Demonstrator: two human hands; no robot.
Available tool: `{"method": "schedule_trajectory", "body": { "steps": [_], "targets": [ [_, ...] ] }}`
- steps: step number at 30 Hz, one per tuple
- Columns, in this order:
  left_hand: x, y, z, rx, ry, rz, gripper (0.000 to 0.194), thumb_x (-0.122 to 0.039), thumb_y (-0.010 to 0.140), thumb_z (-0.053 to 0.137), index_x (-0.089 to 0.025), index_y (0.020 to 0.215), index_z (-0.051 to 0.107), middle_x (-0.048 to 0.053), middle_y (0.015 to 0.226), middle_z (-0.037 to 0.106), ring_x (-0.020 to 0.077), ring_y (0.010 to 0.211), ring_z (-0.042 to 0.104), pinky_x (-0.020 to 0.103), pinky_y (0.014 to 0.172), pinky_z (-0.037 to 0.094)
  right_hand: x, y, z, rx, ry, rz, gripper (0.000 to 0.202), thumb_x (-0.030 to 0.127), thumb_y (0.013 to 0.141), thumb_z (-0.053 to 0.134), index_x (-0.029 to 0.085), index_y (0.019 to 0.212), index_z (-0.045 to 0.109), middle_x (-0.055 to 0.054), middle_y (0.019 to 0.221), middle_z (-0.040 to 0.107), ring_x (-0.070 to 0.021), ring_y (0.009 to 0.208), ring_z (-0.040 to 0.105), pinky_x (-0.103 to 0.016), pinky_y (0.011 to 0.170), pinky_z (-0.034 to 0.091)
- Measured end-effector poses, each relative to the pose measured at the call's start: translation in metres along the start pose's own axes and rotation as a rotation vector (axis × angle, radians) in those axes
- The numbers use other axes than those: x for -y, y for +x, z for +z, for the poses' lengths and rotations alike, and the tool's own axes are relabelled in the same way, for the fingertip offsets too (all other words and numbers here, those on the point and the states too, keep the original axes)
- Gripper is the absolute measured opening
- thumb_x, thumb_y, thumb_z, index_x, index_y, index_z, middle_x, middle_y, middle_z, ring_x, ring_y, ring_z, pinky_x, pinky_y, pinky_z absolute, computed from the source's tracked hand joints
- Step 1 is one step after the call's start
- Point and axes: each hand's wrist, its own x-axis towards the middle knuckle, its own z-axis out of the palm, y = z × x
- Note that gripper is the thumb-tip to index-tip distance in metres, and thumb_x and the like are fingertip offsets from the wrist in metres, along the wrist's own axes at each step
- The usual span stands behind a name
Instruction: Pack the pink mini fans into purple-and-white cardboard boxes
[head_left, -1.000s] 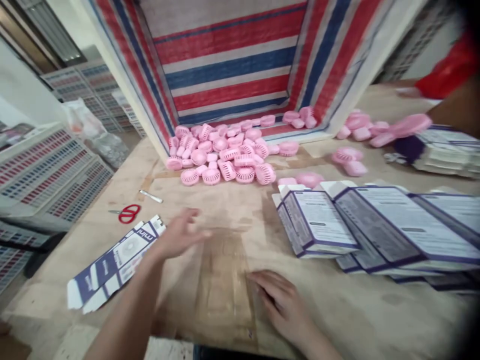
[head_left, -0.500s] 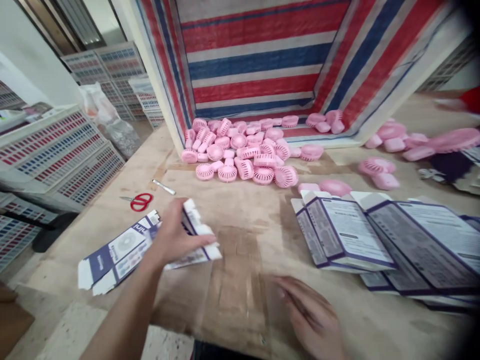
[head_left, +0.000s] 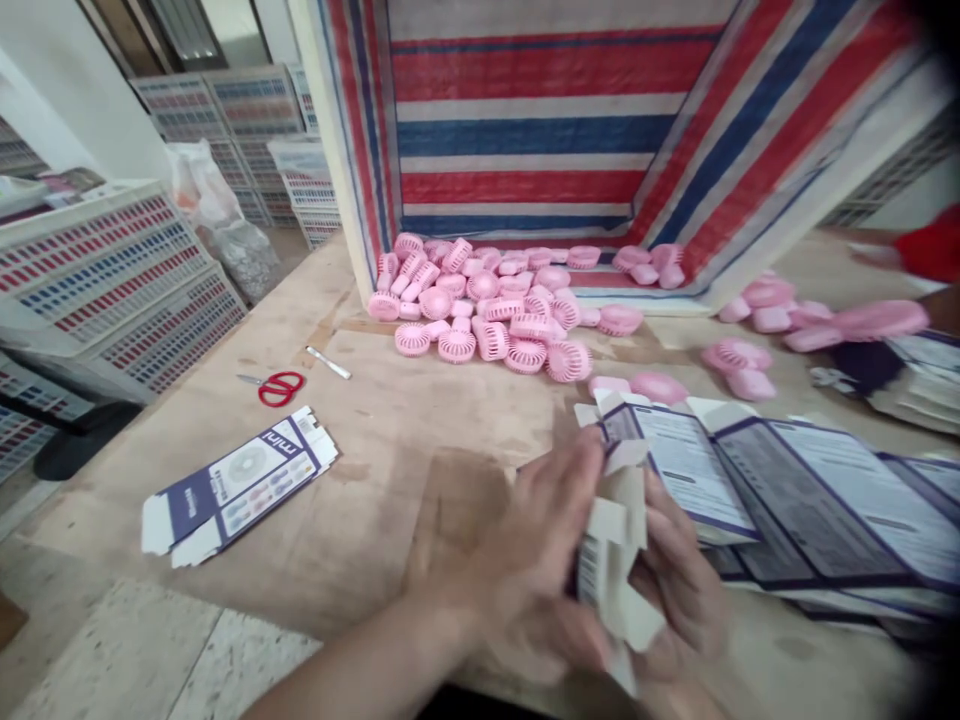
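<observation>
In the head view, a small white-and-purple cardboard box [head_left: 619,535] stands between my two hands, its white end flaps spread open toward me. My left hand [head_left: 536,550] grips its left side, blurred by motion. Around the right side curl the fingers of my right hand [head_left: 679,585]. Much of the box is hidden by both hands. To the left, another flattened box [head_left: 247,480] lies by itself, printed with "mini" and a picture of a fan. Just beyond my right hand, several more boxes [head_left: 795,500] are spread overlapping on the table.
Pink handheld fans [head_left: 495,310] lie piled at the mouth of a large container [head_left: 525,130] with striped lining. Red-handled scissors [head_left: 281,388] and a slim white tool [head_left: 328,362] are on the left. Slotted crates [head_left: 112,290] stand beyond the table. A red sleeve [head_left: 930,245] shows far right.
My left hand has carried the box rightward from beside the flattened one, and its flaps now stand open. My right hand, previously apart, has come up onto it. The view has shifted slightly.
</observation>
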Motion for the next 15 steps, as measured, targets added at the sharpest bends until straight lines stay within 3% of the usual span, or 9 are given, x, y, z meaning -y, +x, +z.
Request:
{"method": "schedule_trajectory", "body": {
  "steps": [3, 5, 7, 9, 10, 12, 15],
  "targets": [
    [-0.004, 0.006, -0.029, 0.069, -0.089, -0.141, 0.082, -0.062, 0.089, 0.057, -0.03, 0.157, 0.025, 0.013, 0.158, 0.037, 0.037, 0.142, 0.039, 0.055, 0.117, 0.03, 0.009, 0.009, -0.001, -0.099, 0.045, -0.046, 0.044, 0.019, 0.1, 0.042, 0.039, 0.139, 0.051, -0.002, 0.147, 0.052, -0.0268, 0.134, 0.053, -0.05, 0.107, 0.051],
    [-0.006, 0.011, -0.039, 0.042, -0.149, -0.222, 0.085, -0.067, 0.076, 0.07, -0.028, 0.148, 0.044, 0.013, 0.134, 0.058, 0.0338, 0.12, 0.055, 0.051, 0.105, 0.043, 0.016, 0.018, 0.001, -0.141, 0.057, 0.009, 0.044, 0.019, 0.1, 0.041, 0.038, 0.138, 0.051, -0.004, 0.146, 0.053, -0.0281, 0.134, 0.054, -0.053, 0.105, 0.053],
    [-0.008, 0.017, -0.04, -0.067, -0.188, -0.265, 0.06, -0.059, 0.074, 0.077, -0.024, 0.12, 0.062, 0.008, 0.106, 0.062, 0.0265, 0.096, 0.059, 0.041, 0.087, 0.05, 0.021, 0.024, 0.005, -0.21, 0.023, 0.044, 0.045, 0.019, 0.099, 0.041, 0.038, 0.14, 0.046, -0.007, 0.148, 0.051, -0.0311, 0.135, 0.052, -0.058, 0.1, 0.055],
    [-0.012, 0.02, -0.036, -0.229, -0.141, -0.262, 0.023, -0.036, 0.08, 0.074, -0.022, 0.093, 0.061, 0.003, 0.09, 0.055, 0.0194, 0.082, 0.055, 0.032, 0.073, 0.047, 0.025, 0.026, 0.01, -0.287, -0.013, 0.03, 0.047, 0.021, 0.098, 0.042, 0.037, 0.142, 0.042, -0.009, 0.15, 0.048, -0.0338, 0.136, 0.051, -0.06, 0.098, 0.056],
    [-0.015, 0.021, -0.034, -0.282, -0.101, -0.236, 0.015, -0.025, 0.081, 0.07, -0.022, 0.088, 0.058, 0.001, 0.087, 0.052, 0.0175, 0.079, 0.053, 0.03, 0.07, 0.045, 0.027, 0.026, 0.012, -0.286, -0.01, 0.012, 0.047, 0.023, 0.099, 0.041, 0.037, 0.143, 0.041, -0.008, 0.151, 0.046, -0.0343, 0.136, 0.051, -0.061, 0.099, 0.055],
    [-0.021, 0.021, -0.029, -0.262, -0.068, -0.181, 0.014, -0.021, 0.084, 0.066, -0.023, 0.095, 0.058, 0.002, 0.092, 0.053, 0.0182, 0.085, 0.054, 0.03, 0.073, 0.045, 0.031, 0.024, 0.014, -0.243, 0.049, -0.034, 0.045, 0.027, 0.101, 0.035, 0.039, 0.144, 0.042, -0.006, 0.153, 0.044, -0.0334, 0.136, 0.051, -0.061, 0.102, 0.053],
    [-0.027, 0.019, -0.023, -0.084, -0.225, -0.185, 0.035, -0.048, 0.095, 0.051, -0.028, 0.123, 0.06, 0.007, 0.119, 0.056, 0.0267, 0.111, 0.055, 0.039, 0.093, 0.047, 0.036, 0.023, 0.015, -0.232, 0.191, -0.079, 0.045, 0.029, 0.102, 0.029, 0.04, 0.143, 0.046, 0.0, 0.152, 0.045, -0.0286, 0.136, 0.051, -0.056, 0.106, 0.053]
  ]
}}
